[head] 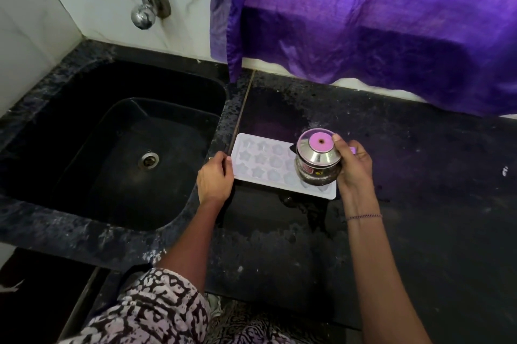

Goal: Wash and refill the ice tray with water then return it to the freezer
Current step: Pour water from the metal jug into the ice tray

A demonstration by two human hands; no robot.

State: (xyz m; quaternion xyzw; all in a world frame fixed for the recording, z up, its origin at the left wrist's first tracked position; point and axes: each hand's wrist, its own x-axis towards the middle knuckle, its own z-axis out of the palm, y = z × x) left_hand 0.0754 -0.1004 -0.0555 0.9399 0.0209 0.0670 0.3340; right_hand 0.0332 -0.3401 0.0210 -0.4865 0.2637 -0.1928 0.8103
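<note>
A: Where was the ice tray (260, 160)?

B: Centre of the frame. It lay flat on the black counter (419, 175), just right of the sink rim, long side running left to right. White plastic, with star-shaped and round cups in rows. Couldn't tell whether the cups held water.

A: Hands?

B: Left hand (215, 179) was at the tray's left short edge, fingers curled down together against it and thumb on top, gripping that end. Right hand (354, 168) was at the tray's right end, fingers wrapped round a small steel pot (317, 166), thumb tip up by its upper rim.

A: How was the pot held?

B: Tilted, over the tray's right-hand cups and hiding several. A round flat face with a pink centre pointed up at the camera. Its other end was hidden, so I couldn't tell whether anything was pouring.

A: Around the tray?

B: A wet, glossy patch (307, 213) on the counter just below the tray's near edge. A thin thread band (363, 216) on the right wrist. A black-and-white patterned sleeve (156, 310) at lower left.

A: Further out?

B: The black sink (84, 119) filled the left half of the frame, with a steel drain (149, 159) in its floor. A chrome tap (143, 15) on the white wall at upper left, spout arched over the sink. A purple curtain (363, 21) across the upper right, its hem hanging near the counter's back edge.
</note>
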